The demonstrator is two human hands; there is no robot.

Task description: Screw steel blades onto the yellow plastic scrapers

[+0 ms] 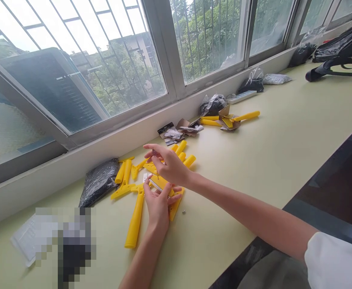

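Observation:
My left hand (157, 202) is closed around a yellow plastic scraper head (161, 184), with a pale metallic strip along its near edge. Just above it hovers my right hand (171, 162), thumb and fingers drawn together in a pinch. Something small and dark shows at its fingertips, too small to name. Beside the left wrist a yellow scraper (135, 218) lies with its handle toward me. More yellow scrapers (124, 172) are heaped behind and left of my hands. A small metal piece (184, 211) rests on the table to the right of my left hand.
Along the windowsill are a black plastic bag (99, 180), paper packets (171, 132), further yellow handles (246, 116) with brown cardboard, bagged dark items (213, 105) and a white power strip (242, 96). A clear plastic tray (33, 237) sits at front left. The table edge (308, 186) runs along the right.

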